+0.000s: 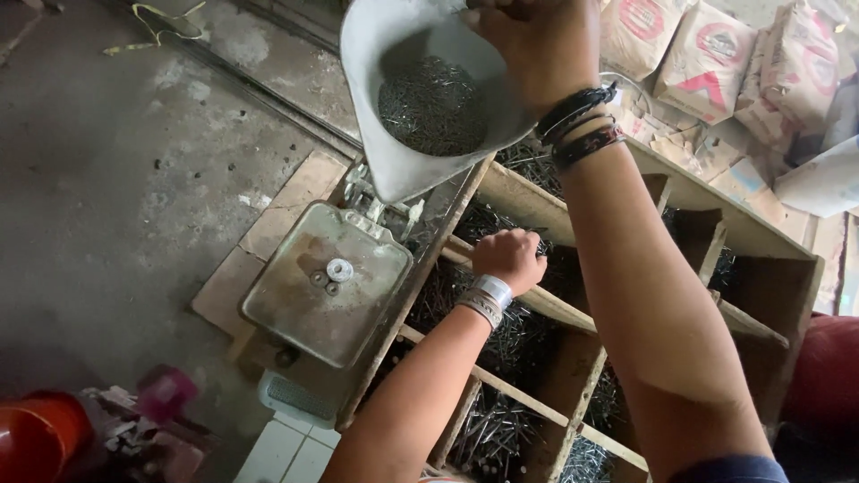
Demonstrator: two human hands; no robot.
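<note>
Right hand (537,45): I see it gripping the rim of a grey scoop (420,98), held up, tilted, over the scale (327,282).
Scoop: holds a heap of small nails (432,105).
Left hand (510,259): closed in a fist over a wooden bin (573,313) of nails; whether it holds any, I cannot tell.
Risk: I judge the tilted scoop could spill nails onto the floor (116,179).

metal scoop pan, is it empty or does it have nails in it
Not empty: the scoop pan, held up by the right hand, has a pile of small nails in its bottom.
</note>
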